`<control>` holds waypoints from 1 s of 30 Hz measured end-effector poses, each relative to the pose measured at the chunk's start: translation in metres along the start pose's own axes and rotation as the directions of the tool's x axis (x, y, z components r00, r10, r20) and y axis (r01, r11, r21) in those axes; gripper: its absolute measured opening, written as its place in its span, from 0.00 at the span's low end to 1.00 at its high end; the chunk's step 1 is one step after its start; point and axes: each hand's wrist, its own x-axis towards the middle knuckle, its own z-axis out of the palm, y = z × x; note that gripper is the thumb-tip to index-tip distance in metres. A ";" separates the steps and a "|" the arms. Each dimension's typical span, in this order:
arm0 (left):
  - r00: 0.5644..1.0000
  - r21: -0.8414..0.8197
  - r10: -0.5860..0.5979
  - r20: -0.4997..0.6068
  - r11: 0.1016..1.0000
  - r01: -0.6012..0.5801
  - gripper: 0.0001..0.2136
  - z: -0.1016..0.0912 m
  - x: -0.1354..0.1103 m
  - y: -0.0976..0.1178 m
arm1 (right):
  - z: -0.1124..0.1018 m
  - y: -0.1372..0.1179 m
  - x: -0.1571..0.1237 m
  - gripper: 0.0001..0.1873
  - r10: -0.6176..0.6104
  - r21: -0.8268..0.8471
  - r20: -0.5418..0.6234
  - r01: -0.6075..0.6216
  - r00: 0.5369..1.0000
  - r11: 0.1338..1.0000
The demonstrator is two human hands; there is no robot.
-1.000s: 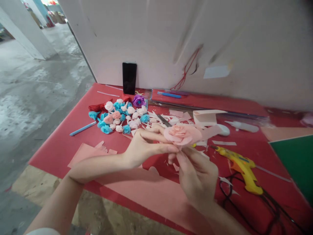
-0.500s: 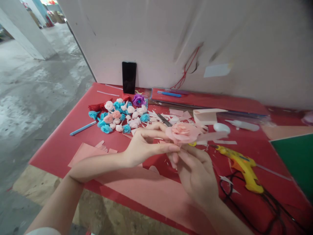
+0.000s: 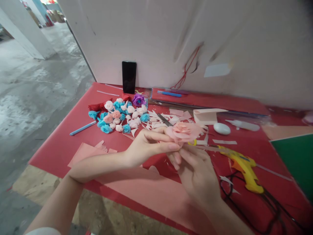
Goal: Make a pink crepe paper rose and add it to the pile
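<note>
A pink paper rose (image 3: 184, 131) is held up over the table between my two hands. My left hand (image 3: 149, 143) pinches it from the left side, thumb and fingers closed at its underside. Below it, my right hand (image 3: 199, 174) has its fingers closed round the base, which they hide. From the rose a thin pink paper strip (image 3: 207, 148) sticks out to the right, seen nearly edge-on. Behind the rose lie scissors (image 3: 164, 119), with one blade and part of a yellow handle showing.
Several small paper roses (image 3: 117, 115) lie at the left, near a blue pen (image 3: 83, 128) and an upright phone (image 3: 129, 77). A yellow glue gun (image 3: 246, 169) with black cord lies right. Pink paper (image 3: 146, 189) spreads in front; a white egg-shaped object (image 3: 222, 128) sits behind.
The pink strip has swung downward and now shows nearly edge-on, in front of the glue gun's nozzle. My fingers have shifted slightly at the rose's base.
</note>
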 end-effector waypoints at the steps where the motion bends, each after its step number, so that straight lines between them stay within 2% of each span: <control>1: 1.000 -0.002 -0.009 0.004 1.000 0.009 0.07 0.000 0.000 0.000 | 0.000 0.001 0.000 0.20 -0.013 -0.004 -0.016 0.013 1.000 1.000; 5: 0.999 0.011 -0.026 -0.022 1.000 0.027 0.08 0.000 -0.001 -0.001 | -0.003 0.009 -0.004 0.16 -0.072 -0.092 -0.082 0.065 0.994 0.994; 9: 0.998 0.028 -0.017 -0.066 0.999 0.018 0.05 0.003 -0.001 0.001 | -0.004 0.014 -0.008 0.13 -0.172 -0.191 -0.102 0.150 0.980 0.970; 12: 0.990 0.075 0.004 -0.142 0.997 0.007 0.06 0.004 0.000 0.002 | -0.001 0.013 -0.008 0.13 -0.288 -0.362 -0.116 0.229 0.951 0.904; 16: 0.969 0.202 0.107 -0.222 0.977 -0.062 0.04 0.004 0.000 -0.002 | 0.003 0.008 -0.007 0.11 -0.413 -0.511 -0.116 0.302 0.904 0.805; 19: 0.961 0.294 0.174 -0.213 0.950 -0.107 0.01 0.002 -0.001 -0.004 | 0.003 0.007 -0.008 0.11 -0.474 -0.589 -0.106 0.329 0.874 0.738; 22: 0.965 0.346 0.211 -0.156 0.926 -0.147 0.03 0.001 -0.001 -0.002 | 0.001 0.005 -0.009 0.10 -0.502 -0.639 -0.100 0.331 0.859 0.694; 26: 0.964 0.372 0.245 -0.103 0.908 -0.191 0.05 -0.001 -0.001 -0.001 | 0.000 0.004 -0.008 0.10 -0.460 -0.585 -0.133 0.306 0.878 0.751; 30: 0.978 0.251 0.182 -0.106 0.956 -0.151 0.04 -0.002 0.000 -0.002 | -0.002 0.007 -0.005 0.12 -0.357 -0.469 -0.106 0.270 0.928 0.841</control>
